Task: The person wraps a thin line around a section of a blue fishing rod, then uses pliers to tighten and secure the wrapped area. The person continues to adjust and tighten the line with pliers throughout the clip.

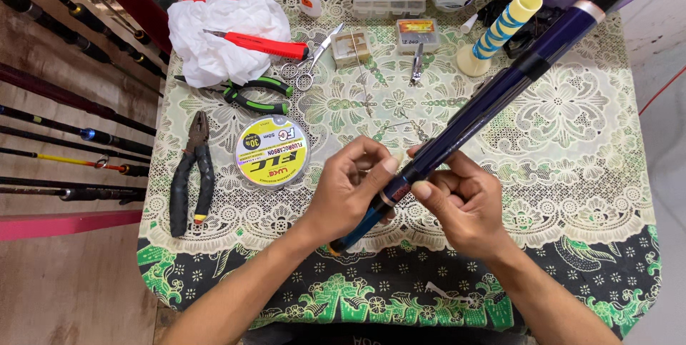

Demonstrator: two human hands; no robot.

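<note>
Left hand (354,184): forearm enters from the lower left, wrist bent inward; fingers curled closed around the lower part of the dark blue rod (493,98), thumb tip pressed on its upper side.
Right hand (461,202): forearm enters from the lower right; fingers folded closed on the rod just beside the left hand, thumb laid against the shaft.
Rod: slants from the hands up to the top right corner, above the lace-covered worktop (586,152).
Nearby: line spool (271,151) and black pliers (191,173) lie left of the hands.
</note>
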